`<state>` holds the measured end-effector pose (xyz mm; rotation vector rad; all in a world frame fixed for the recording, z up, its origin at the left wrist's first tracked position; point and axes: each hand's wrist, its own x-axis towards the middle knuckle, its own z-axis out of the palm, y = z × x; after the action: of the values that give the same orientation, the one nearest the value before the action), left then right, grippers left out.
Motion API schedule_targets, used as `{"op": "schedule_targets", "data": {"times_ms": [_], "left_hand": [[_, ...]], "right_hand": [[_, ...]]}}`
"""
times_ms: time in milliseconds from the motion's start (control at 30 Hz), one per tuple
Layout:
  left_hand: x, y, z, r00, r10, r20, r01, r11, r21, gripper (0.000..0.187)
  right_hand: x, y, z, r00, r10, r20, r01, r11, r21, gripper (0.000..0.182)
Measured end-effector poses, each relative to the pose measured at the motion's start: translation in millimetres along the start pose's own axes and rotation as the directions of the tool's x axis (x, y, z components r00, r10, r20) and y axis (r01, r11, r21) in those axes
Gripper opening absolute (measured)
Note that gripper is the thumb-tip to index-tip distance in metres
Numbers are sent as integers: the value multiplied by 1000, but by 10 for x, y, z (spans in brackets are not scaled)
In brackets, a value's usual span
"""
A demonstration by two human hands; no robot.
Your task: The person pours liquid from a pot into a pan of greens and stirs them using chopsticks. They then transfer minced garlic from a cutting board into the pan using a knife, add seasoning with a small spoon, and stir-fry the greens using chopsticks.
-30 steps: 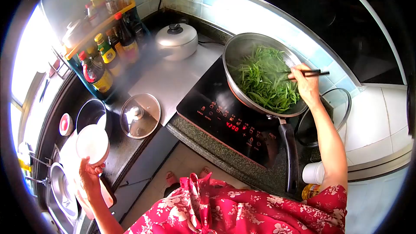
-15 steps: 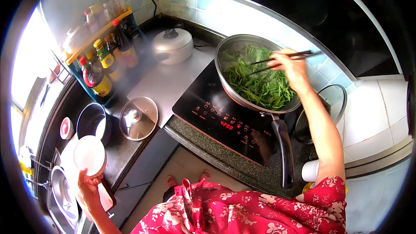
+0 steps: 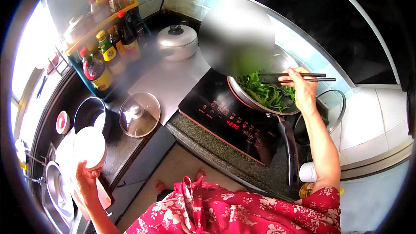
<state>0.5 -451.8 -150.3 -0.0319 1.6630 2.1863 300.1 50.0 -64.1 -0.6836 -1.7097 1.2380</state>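
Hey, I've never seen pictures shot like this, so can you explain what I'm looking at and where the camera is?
No robot here: these are someone's two bare hands, seen by one camera worn on their head, looking forward and down. The left hand holds a white bowl. The right hand holds black chopsticks over leafy greens in a pan, which sits on a black cooktop. On the left are a glass lid, a black pot and some bottles; a lidded pot stands farther back. A blurred round patch hides part of the pan.
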Motion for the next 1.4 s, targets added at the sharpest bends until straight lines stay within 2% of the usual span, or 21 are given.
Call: {"op": "schedule_targets", "data": {"times_ms": [133,200,300,433,500,633,700,800,833,867,900,933,1033,1067,1100,1167,1200,1233,1300,1367,1400], "left_hand": [[58,20,-52,999,26,-37,-26,1000,7,38],[27,64,24,996,58,-73,-59,998,-20,32],[120,65,-53,997,37,-64,-38,999,-17,30],[206,-19,-202,993,29,-114,-35,998,-50,31],[306,-41,-302,997,36,-73,-39,999,-37,31],[353,-31,-353,999,20,-35,-20,1000,-7,31],[381,-90,-456,997,55,-61,-55,998,8,35],[281,21,-247,988,105,-112,-106,994,-2,37],[188,117,-35,964,182,-193,-182,983,15,33],[497,-134,-659,999,-5,47,6,999,-32,35],[377,-192,-743,994,102,33,-102,995,16,37],[393,-199,-706,994,111,-8,-110,990,85,36],[557,-57,-632,985,111,-134,-98,990,97,33],[607,-10,-664,983,89,-160,-105,990,-95,34],[738,31,-645,990,69,-125,-102,953,-285,34],[930,14,-924,984,50,-171,-99,952,-289,31],[994,-34,-1024,987,121,-102,-136,977,-161,30],[1103,21,-1154,985,102,-136,-130,968,-213,31],[1325,57,-1600,976,137,-168,-182,938,-296,44],[1523,112,-1813,970,140,-198,-184,956,-228,47],[1582,97,-1962,961,130,-243,-176,968,-177,50]], "right_hand": [[-139,-160,139,995,-104,3,104,995,6,15],[-167,-212,191,996,-53,74,48,996,75,13],[-135,-8,181,983,-3,186,6,1000,-18,11],[103,186,-161,993,-1,115,4,1000,-23,10],[135,200,-208,999,-46,-10,44,986,-162,9],[-12,152,-102,986,8,168,21,985,-171,10],[-17,39,-208,985,115,128,-89,977,-192,11],[20,62,-342,998,32,-56,-47,955,-292,16],[-8,77,-345,991,111,-82,-136,876,-464,17],[-68,102,-294,989,135,-65,-150,887,-437,17],[-56,212,-292,984,170,-57,-180,941,-287,17],[7,109,-405,982,190,8,-155,826,-541,22],[772,602,-1605,978,206,-19,-183,819,-544,27],[859,474,-1473,988,152,-24,-142,841,-522,24],[405,-240,-776,999,15,30,17,561,-827,38],[243,-360,-419,998,-26,-54,-28,595,-803,27],[200,-508,-262,989,-126,-77,35,709,-704,24],[174,-698,-108,969,-219,-115,111,800,-589,22],[153,-958,-80,968,-221,-117,114,807,-579,24],[255,-625,-394,935,-355,15,242,603,-760,22],[168,-775,-96,906,-409,111,311,465,-829,21]]}}
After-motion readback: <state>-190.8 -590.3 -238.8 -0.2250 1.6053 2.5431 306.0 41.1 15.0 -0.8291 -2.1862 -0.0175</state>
